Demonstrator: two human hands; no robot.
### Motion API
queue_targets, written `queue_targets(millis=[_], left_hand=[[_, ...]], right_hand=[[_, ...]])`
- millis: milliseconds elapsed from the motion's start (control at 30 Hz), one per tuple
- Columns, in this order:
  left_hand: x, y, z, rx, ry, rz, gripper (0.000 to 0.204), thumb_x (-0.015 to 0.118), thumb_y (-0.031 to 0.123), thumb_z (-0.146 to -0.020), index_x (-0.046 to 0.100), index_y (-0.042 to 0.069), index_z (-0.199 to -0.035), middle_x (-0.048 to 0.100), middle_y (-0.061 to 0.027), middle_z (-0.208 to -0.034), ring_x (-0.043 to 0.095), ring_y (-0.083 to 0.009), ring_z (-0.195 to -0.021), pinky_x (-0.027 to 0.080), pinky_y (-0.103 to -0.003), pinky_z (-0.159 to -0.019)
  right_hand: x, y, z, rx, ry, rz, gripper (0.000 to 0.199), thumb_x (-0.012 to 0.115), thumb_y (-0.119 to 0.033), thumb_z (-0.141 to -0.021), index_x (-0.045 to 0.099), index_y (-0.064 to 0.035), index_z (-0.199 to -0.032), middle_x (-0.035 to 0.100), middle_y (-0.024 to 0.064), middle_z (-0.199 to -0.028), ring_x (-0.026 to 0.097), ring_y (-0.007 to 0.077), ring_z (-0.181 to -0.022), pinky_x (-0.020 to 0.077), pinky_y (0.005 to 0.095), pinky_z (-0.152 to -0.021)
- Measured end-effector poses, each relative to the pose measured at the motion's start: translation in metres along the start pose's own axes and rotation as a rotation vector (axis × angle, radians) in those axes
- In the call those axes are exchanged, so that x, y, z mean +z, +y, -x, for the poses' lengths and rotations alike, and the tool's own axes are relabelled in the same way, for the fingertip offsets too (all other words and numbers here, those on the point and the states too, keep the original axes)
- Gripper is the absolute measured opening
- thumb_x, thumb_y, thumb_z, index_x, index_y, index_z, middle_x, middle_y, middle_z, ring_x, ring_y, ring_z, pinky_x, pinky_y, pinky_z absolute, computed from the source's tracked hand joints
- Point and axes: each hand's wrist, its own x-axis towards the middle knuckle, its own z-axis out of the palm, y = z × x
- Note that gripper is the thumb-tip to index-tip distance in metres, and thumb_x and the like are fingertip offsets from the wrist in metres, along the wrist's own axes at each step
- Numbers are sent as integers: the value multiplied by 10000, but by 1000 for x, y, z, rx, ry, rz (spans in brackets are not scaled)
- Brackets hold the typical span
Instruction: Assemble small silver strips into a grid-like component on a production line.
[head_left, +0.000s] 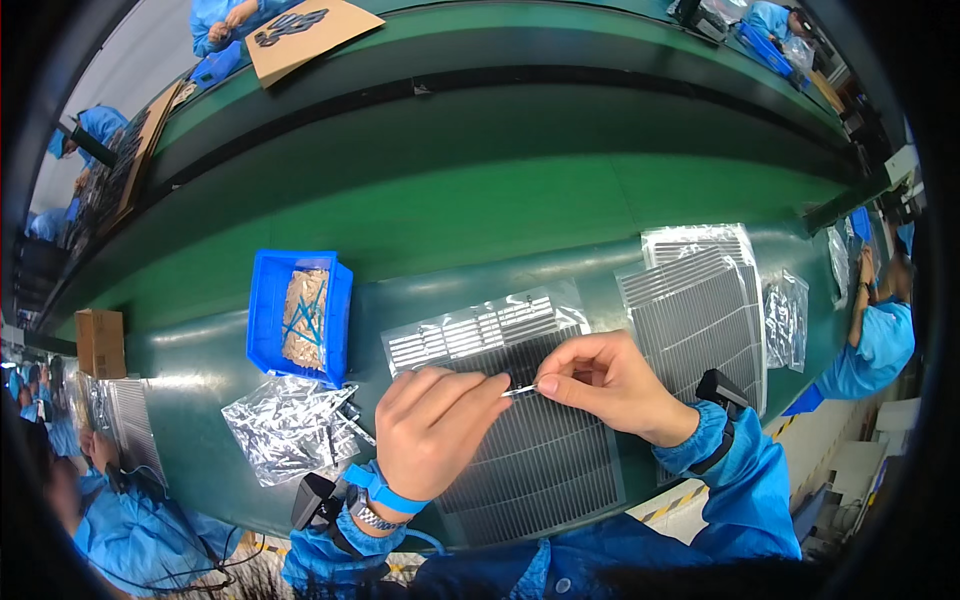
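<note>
My left hand (pixel 432 425) and my right hand (pixel 610 380) meet over a grey ribbed tray (pixel 540 460) of thin metal strips lying on the green bench. Between the pinched fingertips of both hands sits one small thin metal pin (pixel 522 389). The upper part of the tray is covered by a clear plastic sheet with white slots (pixel 480 330). Both forearms wear blue sleeves, each with a black device strapped at the wrist; the left wrist also has a blue band and a watch.
A blue bin (pixel 300 315) of tan parts stands left of the tray, with a crumpled clear bag (pixel 285 425) below it. More ribbed trays (pixel 700 305) and bags (pixel 785 320) lie to the right. Other workers in blue sit at right, left and far back.
</note>
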Motion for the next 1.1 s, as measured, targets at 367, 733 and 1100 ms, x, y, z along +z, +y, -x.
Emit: queue_targets(millis=[367, 733, 1100], left_hand=[[13, -7, 3, -140, 104, 33, 208, 897, 75, -768, 837, 53, -965, 769, -80, -787, 677, -242, -648, 514, -339, -644], [1, -15, 2, -752, -298, 736, 108, 811, 34, -944, 807, -36, -1026, 781, -62, -858, 677, -55, -761, 545, -207, -661], [-1, -12, -1, -761, -386, 853, 128, 785, 47, -973, 792, -48, -1058, 780, -63, -922, 680, -58, -805, 555, -205, -705]], right_hand=[[-2, -6, 1, -368, 91, 515, 397, 858, -111, -871, 777, -80, -1258, 792, 110, -1120, 710, 137, -768, 514, 254, -583], [-6, -6, -3, -662, 164, 770, 382, 883, -127, -820, 805, -101, -1193, 763, 73, -1084, 715, 208, -843, 578, 340, -702], [-12, -6, -4, -886, 90, 820, 246, 881, -88, -762, 833, -61, -1002, 751, 40, -945, 694, 182, -759, 561, 299, -627]])
